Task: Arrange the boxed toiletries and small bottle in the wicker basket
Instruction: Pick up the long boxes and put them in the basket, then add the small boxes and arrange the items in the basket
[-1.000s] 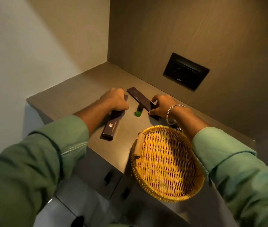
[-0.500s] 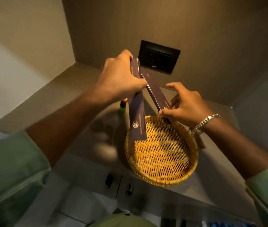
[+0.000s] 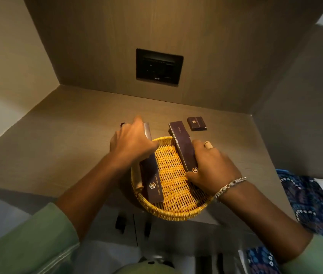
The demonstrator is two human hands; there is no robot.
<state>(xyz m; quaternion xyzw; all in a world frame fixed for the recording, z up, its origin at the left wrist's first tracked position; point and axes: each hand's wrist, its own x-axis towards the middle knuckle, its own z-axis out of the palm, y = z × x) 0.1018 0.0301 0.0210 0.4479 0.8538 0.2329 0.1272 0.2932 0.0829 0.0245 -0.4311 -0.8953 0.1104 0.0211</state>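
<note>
A round wicker basket [image 3: 176, 212] sits at the counter's front edge. My left hand [image 3: 131, 145] is shut on a long dark purple box [image 3: 152, 182], which lies along the basket's left side. My right hand [image 3: 210, 167] is shut on a second long purple box [image 3: 182, 143], set on its edge along the right side with its far end over the rim. A small square purple box [image 3: 196, 124] lies on the counter behind the basket. The small bottle's dark cap [image 3: 122, 124] peeks out behind my left hand; the rest is hidden.
The wood-look counter [image 3: 67, 135] fills a corner niche with walls behind and on both sides. A black switch panel [image 3: 159, 66] is set in the back wall. Dark drawer handles [image 3: 120, 222] show below the front edge. Blue patterned fabric [image 3: 303, 198] lies at the right.
Both hands picked the long boxes up off the counter, carried them over the basket, and have lowered them into its left and right sides. The view has shifted to face the back wall.
</note>
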